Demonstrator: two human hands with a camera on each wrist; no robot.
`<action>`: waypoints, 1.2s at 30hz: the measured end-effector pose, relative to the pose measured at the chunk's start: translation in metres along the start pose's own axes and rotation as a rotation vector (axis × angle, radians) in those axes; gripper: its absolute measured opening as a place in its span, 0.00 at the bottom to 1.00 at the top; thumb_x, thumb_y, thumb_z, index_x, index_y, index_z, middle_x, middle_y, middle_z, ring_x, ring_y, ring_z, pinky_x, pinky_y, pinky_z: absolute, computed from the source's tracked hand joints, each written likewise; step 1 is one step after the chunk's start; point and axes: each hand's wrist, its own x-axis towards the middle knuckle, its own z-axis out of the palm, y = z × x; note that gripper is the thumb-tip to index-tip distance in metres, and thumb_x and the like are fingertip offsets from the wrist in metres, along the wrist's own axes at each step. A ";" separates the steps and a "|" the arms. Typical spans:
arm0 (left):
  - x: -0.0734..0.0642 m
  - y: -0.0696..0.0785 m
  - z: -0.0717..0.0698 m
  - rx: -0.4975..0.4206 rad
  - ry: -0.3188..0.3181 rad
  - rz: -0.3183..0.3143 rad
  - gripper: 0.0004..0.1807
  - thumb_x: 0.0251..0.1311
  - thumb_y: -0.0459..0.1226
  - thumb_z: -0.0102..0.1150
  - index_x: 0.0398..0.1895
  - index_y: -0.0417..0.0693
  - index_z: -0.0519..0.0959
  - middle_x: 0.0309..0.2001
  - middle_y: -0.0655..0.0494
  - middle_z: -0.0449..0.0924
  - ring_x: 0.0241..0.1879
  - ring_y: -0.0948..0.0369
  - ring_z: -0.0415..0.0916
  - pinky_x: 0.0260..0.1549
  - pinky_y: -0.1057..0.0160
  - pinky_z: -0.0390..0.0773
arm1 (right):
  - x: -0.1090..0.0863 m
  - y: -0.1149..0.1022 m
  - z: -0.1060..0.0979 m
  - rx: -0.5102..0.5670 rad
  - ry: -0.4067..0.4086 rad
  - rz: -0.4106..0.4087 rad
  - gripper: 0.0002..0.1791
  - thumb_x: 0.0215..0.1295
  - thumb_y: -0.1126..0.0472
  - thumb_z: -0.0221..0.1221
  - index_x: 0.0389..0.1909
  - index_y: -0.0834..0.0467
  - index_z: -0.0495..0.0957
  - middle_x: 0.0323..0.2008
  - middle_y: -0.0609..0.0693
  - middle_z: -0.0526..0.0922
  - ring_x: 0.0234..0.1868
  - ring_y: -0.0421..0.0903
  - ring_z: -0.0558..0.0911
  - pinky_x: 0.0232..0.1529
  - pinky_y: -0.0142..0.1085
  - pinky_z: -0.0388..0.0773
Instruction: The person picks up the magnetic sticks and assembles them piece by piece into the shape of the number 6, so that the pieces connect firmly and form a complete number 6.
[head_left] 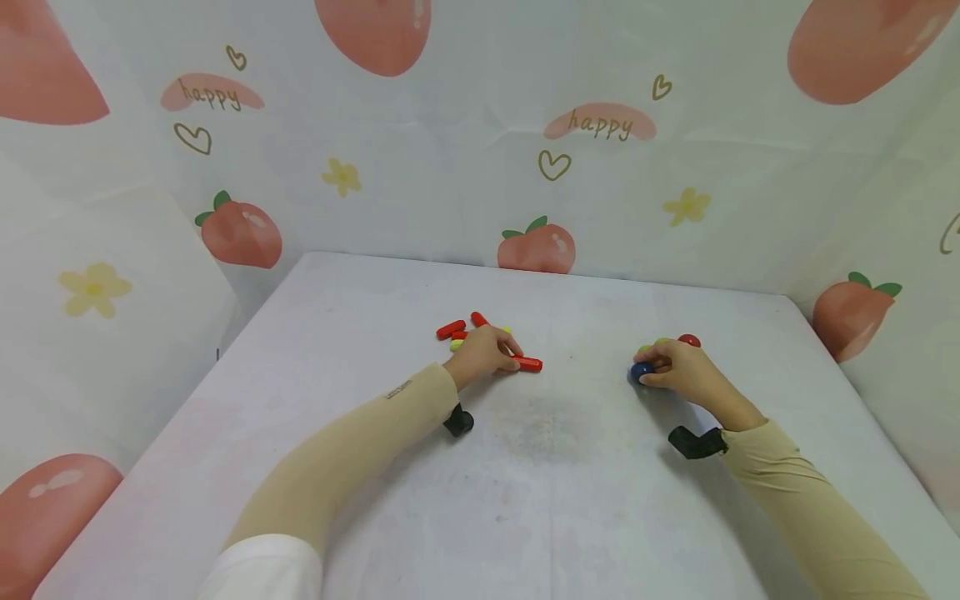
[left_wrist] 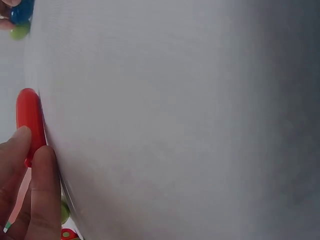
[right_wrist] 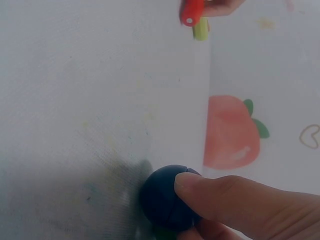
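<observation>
My left hand (head_left: 483, 354) pinches a red capsule-shaped stick (head_left: 529, 364) near one end, low over the white table. In the left wrist view thumb and fingers grip the rounded red stick (left_wrist: 29, 112), and its far end sticks out. Over at the right, my right hand (head_left: 686, 371) pinches a dark blue ball (head_left: 641, 372) between thumb and fingers. A seam crosses the blue ball (right_wrist: 167, 197) in the right wrist view. Behind the right hand sit a red ball (head_left: 689, 340) and a green ball (head_left: 661, 341), both partly hidden by it.
Beyond the left hand lie several sticks, among them a red stick (head_left: 451, 329) and a yellow-green stick (head_left: 457, 344), partly covered. A black wrist device (head_left: 693, 443) juts from the right sleeve. A printed curtain (head_left: 450, 167) closes off the table's back.
</observation>
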 end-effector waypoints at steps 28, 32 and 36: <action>0.000 0.008 0.002 0.125 0.008 -0.008 0.10 0.49 0.35 0.69 0.36 0.52 0.84 0.27 0.56 0.80 0.24 0.65 0.72 0.24 0.73 0.70 | -0.001 -0.004 -0.001 0.000 -0.006 -0.013 0.16 0.54 0.64 0.65 0.42 0.67 0.79 0.44 0.63 0.81 0.44 0.55 0.82 0.45 0.45 0.78; -0.001 0.008 0.003 0.133 0.012 0.001 0.10 0.48 0.36 0.69 0.36 0.51 0.84 0.28 0.56 0.80 0.25 0.65 0.72 0.24 0.73 0.69 | -0.001 -0.005 -0.001 0.002 -0.010 -0.013 0.16 0.54 0.64 0.65 0.42 0.67 0.79 0.44 0.63 0.81 0.44 0.55 0.82 0.46 0.46 0.78; -0.002 0.010 0.003 0.131 0.015 0.005 0.09 0.48 0.36 0.69 0.36 0.51 0.84 0.29 0.56 0.80 0.28 0.64 0.71 0.24 0.73 0.69 | -0.001 -0.005 -0.002 -0.008 -0.014 0.001 0.16 0.55 0.64 0.64 0.43 0.66 0.79 0.45 0.63 0.81 0.45 0.56 0.81 0.47 0.48 0.77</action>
